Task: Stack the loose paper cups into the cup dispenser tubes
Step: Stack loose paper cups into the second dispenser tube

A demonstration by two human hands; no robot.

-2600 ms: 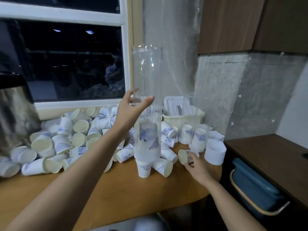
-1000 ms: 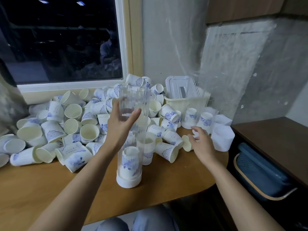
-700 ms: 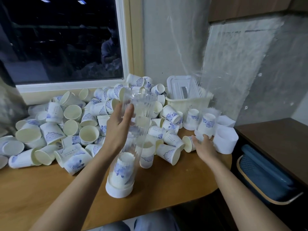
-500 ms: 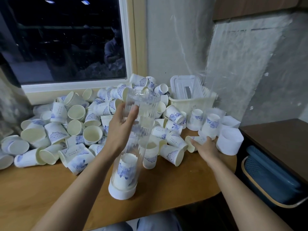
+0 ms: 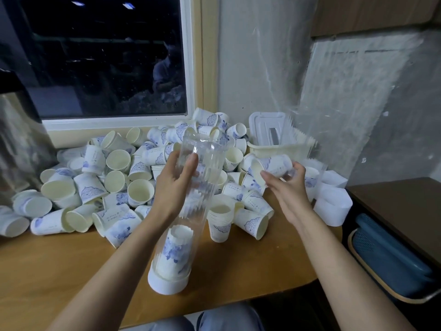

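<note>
Clear dispenser tube partly loaded, loose cups heaped behind it.

The clear dispenser tube [image 5: 191,220] stands on its white base cap [image 5: 168,281] on the table [image 5: 71,271], leaning away toward the pile, gripped midway by the left hand [image 5: 171,187]. A short nest of blue-patterned cups [image 5: 176,249] sits at its bottom, rims up as far as the ribbed plastic lets one tell. The right hand [image 5: 286,187] holds one cup [image 5: 272,164] on its side, just right of the tube's open top. Loose cups [image 5: 117,180] lie heaped behind, and a small upright stack [image 5: 220,220] stands beside the tube.

front: I see bare tabletop [image 5: 59,271] left of the tube [image 5: 198,204] | back: cup heap [image 5: 114,180] blocks | tube's right: short cup stack [image 5: 220,223] crowds it | far corner: basket [image 5: 279,151] walls it
</note>
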